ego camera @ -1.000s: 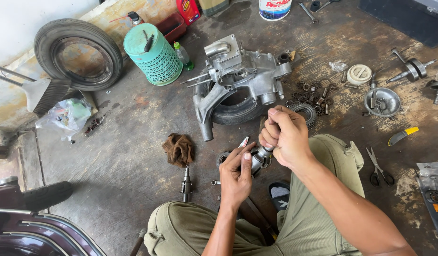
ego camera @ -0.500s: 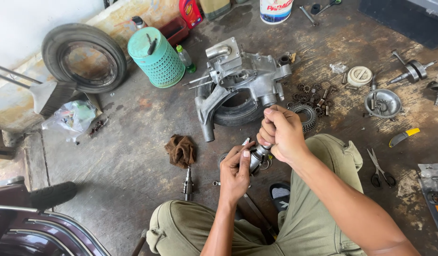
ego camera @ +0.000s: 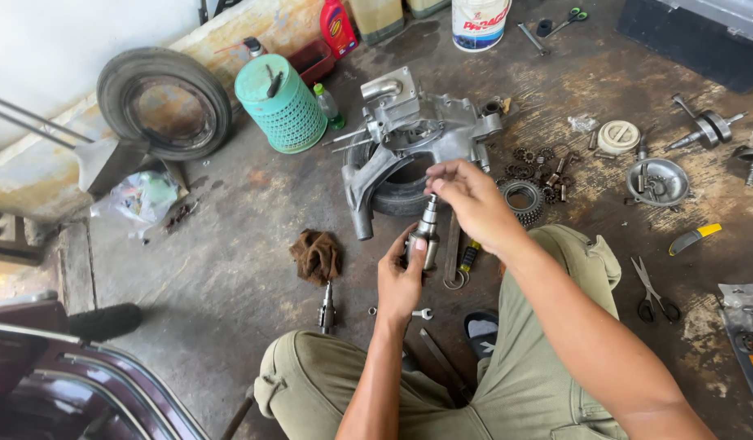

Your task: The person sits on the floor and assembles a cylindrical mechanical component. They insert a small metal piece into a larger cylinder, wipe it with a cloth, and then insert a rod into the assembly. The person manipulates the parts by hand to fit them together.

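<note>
My left hand [ego camera: 401,277] grips the lower end of a stepped metal shaft [ego camera: 426,229] and holds it upright over the floor. My right hand [ego camera: 466,198] is above it, with the fingertips pinched at the shaft's top end. Just beyond the hands lies a grey engine casing [ego camera: 417,134] resting on a small black tyre [ego camera: 397,192]. A toothed gear ring [ego camera: 523,201] and several small gears lie to the right of the casing. Under my hands a spanner [ego camera: 452,259] and a yellow-handled tool [ego camera: 469,255] lie on the floor.
A brown rag [ego camera: 315,254] and another shaft [ego camera: 327,308] lie to the left. A green basket [ego camera: 282,103], a large tyre [ego camera: 164,101], bottles and a white bucket [ego camera: 478,22] stand at the back. A metal bowl [ego camera: 656,181], scissors [ego camera: 654,292] and a crankshaft [ego camera: 705,124] are on the right.
Both hands were wrapped close together around the shaft. Now my right hand has lifted to its top end, and the shaft stands exposed and upright in my left hand.
</note>
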